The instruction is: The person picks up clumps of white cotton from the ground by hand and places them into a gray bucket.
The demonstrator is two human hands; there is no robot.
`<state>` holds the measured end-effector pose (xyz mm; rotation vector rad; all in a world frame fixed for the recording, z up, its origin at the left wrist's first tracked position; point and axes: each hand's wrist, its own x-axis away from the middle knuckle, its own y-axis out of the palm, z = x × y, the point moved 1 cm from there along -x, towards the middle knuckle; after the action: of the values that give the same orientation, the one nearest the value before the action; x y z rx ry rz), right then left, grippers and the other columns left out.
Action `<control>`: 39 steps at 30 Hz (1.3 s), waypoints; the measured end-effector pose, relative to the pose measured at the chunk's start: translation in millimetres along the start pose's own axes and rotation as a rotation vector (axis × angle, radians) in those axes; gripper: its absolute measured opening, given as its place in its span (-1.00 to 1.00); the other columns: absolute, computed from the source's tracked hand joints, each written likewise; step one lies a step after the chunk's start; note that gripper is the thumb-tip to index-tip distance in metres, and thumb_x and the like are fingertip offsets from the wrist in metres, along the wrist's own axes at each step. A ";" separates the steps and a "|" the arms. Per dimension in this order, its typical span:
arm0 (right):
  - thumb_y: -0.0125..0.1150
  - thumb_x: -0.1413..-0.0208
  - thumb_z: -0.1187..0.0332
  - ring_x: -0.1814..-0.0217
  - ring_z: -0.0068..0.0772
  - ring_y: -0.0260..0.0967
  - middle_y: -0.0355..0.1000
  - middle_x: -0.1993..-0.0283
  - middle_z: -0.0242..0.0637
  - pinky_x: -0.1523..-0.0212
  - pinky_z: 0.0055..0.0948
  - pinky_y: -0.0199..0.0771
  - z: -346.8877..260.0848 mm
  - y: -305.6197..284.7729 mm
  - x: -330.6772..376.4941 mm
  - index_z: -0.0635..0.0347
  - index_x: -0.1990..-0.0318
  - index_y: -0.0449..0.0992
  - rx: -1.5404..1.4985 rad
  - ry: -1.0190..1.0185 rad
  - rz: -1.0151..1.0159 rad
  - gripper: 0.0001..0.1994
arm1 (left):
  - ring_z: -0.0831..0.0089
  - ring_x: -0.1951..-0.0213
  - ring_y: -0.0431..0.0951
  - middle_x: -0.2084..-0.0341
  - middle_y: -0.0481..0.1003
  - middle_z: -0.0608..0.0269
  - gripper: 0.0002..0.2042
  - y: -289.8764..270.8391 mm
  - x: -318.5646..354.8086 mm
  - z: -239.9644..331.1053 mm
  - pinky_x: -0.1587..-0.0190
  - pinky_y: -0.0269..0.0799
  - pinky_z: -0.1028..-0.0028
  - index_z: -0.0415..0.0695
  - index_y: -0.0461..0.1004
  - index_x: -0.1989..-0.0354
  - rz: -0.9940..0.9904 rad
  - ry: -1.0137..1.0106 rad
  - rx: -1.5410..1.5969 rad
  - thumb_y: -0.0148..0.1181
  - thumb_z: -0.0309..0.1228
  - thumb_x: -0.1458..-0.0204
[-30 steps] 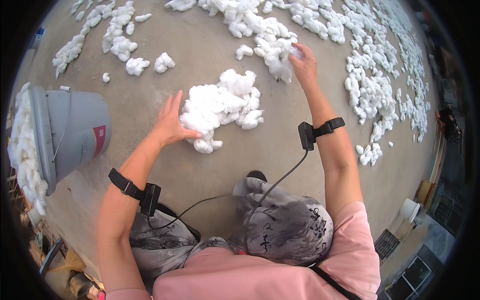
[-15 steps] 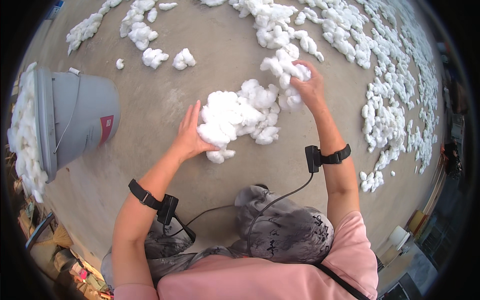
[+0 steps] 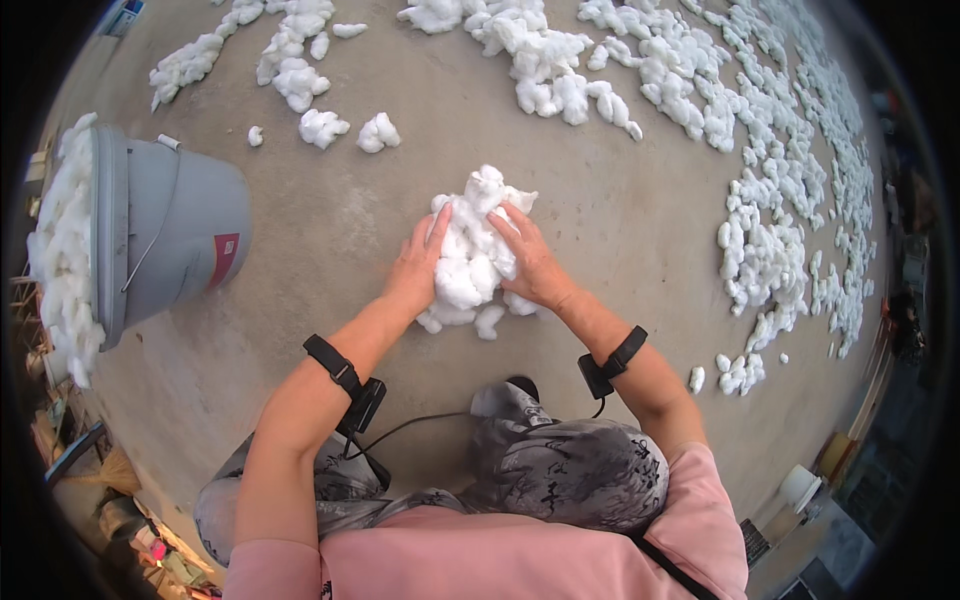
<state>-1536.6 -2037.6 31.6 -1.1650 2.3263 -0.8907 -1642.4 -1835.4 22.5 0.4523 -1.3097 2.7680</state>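
Between my two hands sits a heap of fluffy white cotton (image 3: pixel 468 262) on the concrete floor. My left hand (image 3: pixel 413 268) presses against its left side, fingers pointing up and away from me. From the right, my right hand (image 3: pixel 533 262) closes in with fingers spread over the cotton's top and side. Together the palms squeeze the heap into a compact bundle. A few tufts stick out at its far end and below, near my wrists. The undersides of both hands and part of the cotton are hidden.
To the left stands a grey bucket (image 3: pixel 185 225) with a wire handle, heaped with cotton (image 3: pixel 68 250). Loose cotton tufts (image 3: pixel 765 240) spread over the floor (image 3: pixel 330 240) at the right and far side. Two small tufts (image 3: pixel 378 133) lie ahead on the left. A broom (image 3: pixel 112 472) shows lower left.
My right hand has come down and left, bringing its cotton onto the heap. Both hands have drawn together, and the spread cotton is now bunched tightly between them.
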 end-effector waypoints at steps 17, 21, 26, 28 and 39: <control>0.49 0.19 0.41 -0.17 0.03 0.30 0.29 -0.14 -0.04 -0.08 -0.17 0.42 -260.0 -83.9 -171.1 0.23 -0.05 0.47 0.192 -0.456 0.456 -0.45 | -0.08 0.09 0.50 0.03 0.25 -0.02 -0.21 -279.0 41.4 51.1 0.06 0.50 0.14 0.20 0.02 -0.44 0.655 0.283 0.007 0.20 -0.46 0.01; 0.51 0.22 0.43 -0.14 0.04 0.33 0.29 -0.16 -0.05 -0.09 -0.17 0.44 -376.3 -72.2 -250.5 0.17 -0.08 0.45 0.179 -0.846 0.551 -0.41 | 0.06 -0.01 0.48 0.01 0.33 0.01 -0.16 -403.3 125.0 20.0 -0.09 0.43 0.23 0.17 0.04 -0.44 0.895 0.292 -0.147 0.28 -0.47 0.07; 0.41 0.22 0.47 -0.15 0.11 0.33 0.32 -0.16 -0.04 -0.16 -0.09 0.35 -487.0 -11.6 -333.5 0.16 -0.13 0.41 -0.010 -1.037 0.408 -0.38 | -0.02 -0.09 0.49 -0.16 0.36 -0.14 -0.34 -503.0 217.4 -47.9 -0.11 0.43 0.24 -0.09 0.18 -0.37 1.080 0.290 -0.243 0.20 -0.45 -0.01; 0.41 0.21 0.46 -0.15 0.13 0.34 0.32 -0.17 -0.03 -0.16 -0.07 0.36 -505.1 24.3 -360.7 0.17 -0.13 0.42 -0.096 -1.012 0.300 -0.39 | 0.17 -0.11 0.44 -0.08 0.36 0.04 -0.10 -524.6 244.4 -79.6 -0.20 0.33 0.30 0.07 0.00 -0.46 0.875 0.206 -0.278 0.33 -0.46 0.11; 0.35 0.16 0.37 -0.18 -0.06 0.30 0.38 -0.14 -0.10 -0.16 -0.26 0.39 -435.0 184.2 -432.3 0.08 -0.16 0.43 0.343 -0.612 -0.454 -0.41 | 0.06 -0.05 0.51 -0.11 0.40 -0.22 -0.15 -474.5 174.3 -216.4 -0.11 0.41 0.29 -0.24 -0.03 -0.41 -0.173 -0.496 -0.444 0.23 -0.37 0.10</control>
<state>-1645.9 -1443.6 244.4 -1.5627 1.3914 -0.8707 -1783.1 -1380.5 297.3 1.1916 -1.8107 2.2003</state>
